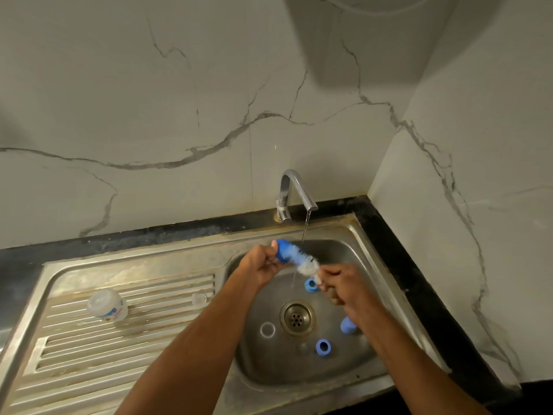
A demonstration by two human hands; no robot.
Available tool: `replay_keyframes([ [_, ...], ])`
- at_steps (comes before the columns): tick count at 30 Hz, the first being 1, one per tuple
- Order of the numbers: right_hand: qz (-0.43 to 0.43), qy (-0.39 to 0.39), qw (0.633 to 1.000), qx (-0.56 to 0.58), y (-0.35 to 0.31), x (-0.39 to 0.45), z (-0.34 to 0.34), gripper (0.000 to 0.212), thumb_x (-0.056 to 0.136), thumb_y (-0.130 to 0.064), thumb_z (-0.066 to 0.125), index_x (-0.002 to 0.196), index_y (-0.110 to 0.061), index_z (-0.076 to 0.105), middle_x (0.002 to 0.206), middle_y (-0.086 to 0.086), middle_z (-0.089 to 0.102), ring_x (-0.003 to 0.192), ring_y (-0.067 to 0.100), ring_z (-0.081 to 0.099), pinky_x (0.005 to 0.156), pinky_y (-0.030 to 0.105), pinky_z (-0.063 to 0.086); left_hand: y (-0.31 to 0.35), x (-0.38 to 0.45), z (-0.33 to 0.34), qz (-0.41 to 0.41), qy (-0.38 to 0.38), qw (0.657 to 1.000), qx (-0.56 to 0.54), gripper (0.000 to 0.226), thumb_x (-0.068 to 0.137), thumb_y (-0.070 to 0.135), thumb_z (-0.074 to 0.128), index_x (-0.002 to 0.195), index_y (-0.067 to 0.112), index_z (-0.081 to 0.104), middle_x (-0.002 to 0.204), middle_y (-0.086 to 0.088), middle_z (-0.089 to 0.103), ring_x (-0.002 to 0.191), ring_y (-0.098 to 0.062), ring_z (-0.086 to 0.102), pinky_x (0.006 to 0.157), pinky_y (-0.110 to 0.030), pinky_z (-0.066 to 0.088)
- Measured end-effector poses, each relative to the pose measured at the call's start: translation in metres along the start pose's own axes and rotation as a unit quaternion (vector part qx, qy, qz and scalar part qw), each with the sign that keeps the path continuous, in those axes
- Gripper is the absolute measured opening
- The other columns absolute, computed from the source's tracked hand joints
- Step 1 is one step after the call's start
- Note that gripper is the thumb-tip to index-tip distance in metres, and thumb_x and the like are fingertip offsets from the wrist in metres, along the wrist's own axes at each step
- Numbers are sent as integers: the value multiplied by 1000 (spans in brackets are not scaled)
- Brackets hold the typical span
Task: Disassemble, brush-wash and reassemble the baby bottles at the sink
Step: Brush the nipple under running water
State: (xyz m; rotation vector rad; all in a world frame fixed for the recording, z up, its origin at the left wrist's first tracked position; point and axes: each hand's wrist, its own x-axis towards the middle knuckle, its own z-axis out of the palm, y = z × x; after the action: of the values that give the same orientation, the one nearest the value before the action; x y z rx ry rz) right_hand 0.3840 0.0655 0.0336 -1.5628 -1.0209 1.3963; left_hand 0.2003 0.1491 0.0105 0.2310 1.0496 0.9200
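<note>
One bottle brush (294,256), blue at its tip and along the upper bristles and white lower down, is held across the sink basin (344,253) under a thin stream of water (305,232) from one chrome tap (294,191) at 12 o'clock. The left hand (260,269) is curled round the blue tip end; the right hand (344,283) is closed round the handle end, most of which is hidden inside the fist. Three blue parts are counted in the basin: one blue ring (311,285) at 12 o'clock of the drain (297,318), partly covered by the bristles; a second blue ring (323,347) at 5 o'clock of the drain; and one blue piece (347,325) at 3 o'clock, half hidden under the right wrist, so that its kind cannot be told. One pale ring (267,330) lies at 9 o'clock of the drain. One faint clear rounded item (302,348) at 6 o'clock is too indistinct to name. On the ribbed drainboard (89,354), well apart at 9 o'clock of the basin, one clear bottle (106,304) with blue and red print is seen; whether it stands or lies cannot be told. One small clear cap-like piece (199,299) lies between it and the basin. Both forearms are cut off by the lower edge. One white object (359,34) at the top edge is cut off and blurred.
</note>
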Motion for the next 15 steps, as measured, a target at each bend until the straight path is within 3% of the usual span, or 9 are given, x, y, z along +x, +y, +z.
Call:
replay_keyframes([
  [2, 108, -21, 981, 162, -1, -2, -1, 22, 97, 0, 48, 91, -3, 69, 61, 7, 52, 41, 7, 35, 35, 17, 27, 6, -4, 4, 1, -1, 1000, -20, 34, 97, 1, 50, 131, -4, 49, 120, -26, 63, 105, -38, 67, 82, -47, 57],
  [3, 129, -32, 978, 160, 4, -3, 2, 24, 96, 3, 46, 89, -3, 69, 60, 7, 51, 41, 7, 33, 35, 17, 25, 7, -2, 6, 0, -5, 1000, -23, 38, 96, 1, 50, 133, -4, 48, 121, -26, 62, 108, -37, 66, 84, -47, 57],
  [4, 124, -38, 986, 105, 10, -3, 6, 25, 94, 4, 48, 87, -3, 70, 60, 7, 51, 41, 7, 33, 36, 19, 24, 8, -1, 8, -1, -1, 1000, -19, 41, 94, 0, 50, 135, -4, 47, 123, -26, 61, 111, -36, 65, 90, -47, 56],
  [6, 23, -17, 980, -195, 17, -1, 8, 17, 93, -6, 59, 85, -6, 74, 62, 7, 58, 45, 10, 43, 41, 25, 35, 6, 2, 9, -6, 16, 1000, -6, 38, 93, -3, 51, 131, -4, 48, 125, -26, 58, 116, -36, 62, 99, -46, 53],
  [8, -116, 62, 831, -540, 17, 1, -2, 10, 88, -22, 70, 87, -12, 71, 71, 1, 62, 59, 10, 54, 55, 27, 46, 1, -1, 8, -6, 14, 1000, 2, 29, 96, -4, 50, 125, -5, 50, 129, -27, 57, 115, -39, 62, 92, -47, 54],
  [10, -236, 140, 696, -663, 13, -5, -8, 23, 70, -21, 85, 83, -13, 68, 67, 2, 60, 55, 14, 55, 51, 29, 47, -4, -3, 9, -11, -1, 1000, -5, 27, 97, -4, 50, 124, -4, 50, 127, -27, 58, 115, -41, 62, 90, -49, 54],
  [11, -268, 152, 672, -673, 11, -10, -6, 28, 63, -19, 89, 80, -11, 68, 63, 4, 58, 49, 16, 54, 46, 30, 46, -6, -2, 11, -13, -6, 1000, -4, 25, 97, -4, 50, 122, -5, 50, 124, -27, 59, 116, -41, 61, 93, -49, 53],
  [13, -273, 106, 682, -671, 8, -13, 8, 24, 72, -21, 85, 87, -12, 69, 69, 5, 63, 57, 17, 60, 52, 31, 50, -10, 1, 16, -8, -1, 1000, -3, 24, 98, -5, 47, 121, -5, 49, 120, -26, 59, 118, -39, 60, 100, -48, 50],
  [15, -194, 11, 800, -568, 0, -14, 16, 9, 88, -19, 70, 92, -11, 70, 76, 3, 67, 68, 15, 64, 65, 31, 55, -11, 5, 13, -9, 26, 1000, 2, 33, 95, -6, 48, 128, -7, 49, 126, -26, 58, 117, -37, 61, 99, -47, 52],
])
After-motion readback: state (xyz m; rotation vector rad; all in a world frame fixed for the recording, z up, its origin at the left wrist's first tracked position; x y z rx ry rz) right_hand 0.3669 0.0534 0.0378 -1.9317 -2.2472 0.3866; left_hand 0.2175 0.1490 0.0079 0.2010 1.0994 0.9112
